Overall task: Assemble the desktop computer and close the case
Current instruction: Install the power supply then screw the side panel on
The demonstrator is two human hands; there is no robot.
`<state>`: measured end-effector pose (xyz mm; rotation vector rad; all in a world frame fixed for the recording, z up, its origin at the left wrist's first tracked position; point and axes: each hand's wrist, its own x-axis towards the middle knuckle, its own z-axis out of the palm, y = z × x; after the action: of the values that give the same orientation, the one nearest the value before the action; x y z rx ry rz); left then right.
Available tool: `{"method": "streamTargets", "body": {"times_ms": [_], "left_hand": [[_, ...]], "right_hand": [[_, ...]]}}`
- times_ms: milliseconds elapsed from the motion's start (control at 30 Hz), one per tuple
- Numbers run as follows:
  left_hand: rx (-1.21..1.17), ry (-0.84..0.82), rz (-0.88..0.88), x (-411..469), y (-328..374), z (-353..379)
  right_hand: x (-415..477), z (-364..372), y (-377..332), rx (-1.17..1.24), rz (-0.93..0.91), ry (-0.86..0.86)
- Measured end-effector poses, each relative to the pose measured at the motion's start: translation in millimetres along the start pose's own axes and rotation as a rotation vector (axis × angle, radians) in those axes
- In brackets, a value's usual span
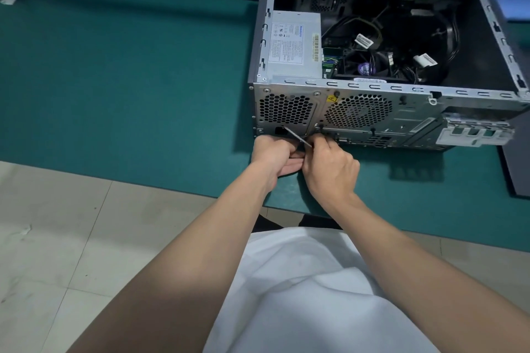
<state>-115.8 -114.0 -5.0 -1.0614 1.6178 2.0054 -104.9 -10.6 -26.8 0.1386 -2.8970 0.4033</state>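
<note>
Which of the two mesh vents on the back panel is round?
The right-hand fan vent, with a yellow warning sticker at its upper-left edge; the power-supply vent left of it is squarish.

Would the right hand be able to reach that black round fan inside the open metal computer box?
Probably yes. The grey metal computer case lies open on top, so the black round fan is uncovered apart from loose black cables. The right hand is low at the rear panel, though.

At the rear panel of the open case [401, 89], left hand [272, 152] and right hand [329, 163], metal shaft [298, 137] between.
</note>
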Motion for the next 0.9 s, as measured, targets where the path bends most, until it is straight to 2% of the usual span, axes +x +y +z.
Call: {"method": "streamTargets", "body": {"times_ms": [233, 367, 533, 900], "left_hand": [[-0.034, 0.042, -0.039, 2.0, 3.9, 4.6], [-0.059, 0.054, -0.055, 1.2, 6.9, 6.7], [-0.067, 0.053, -0.052, 0.6, 8.2, 9.3], [-0.17, 0.031, -0.061, -0.6, 8.8, 8.1]], "right_hand": [[-23.2, -24.2, 3.5, 0.479, 0.215, -0.332], [-39.1, -32.0, 3.3, 0.703, 0.445, -0.484], [-41.7, -31.9, -0.5, 0.726, 0.526, -0.529], [-40.3, -25.7, -2.5, 0.675, 0.501, -0.491]]}}
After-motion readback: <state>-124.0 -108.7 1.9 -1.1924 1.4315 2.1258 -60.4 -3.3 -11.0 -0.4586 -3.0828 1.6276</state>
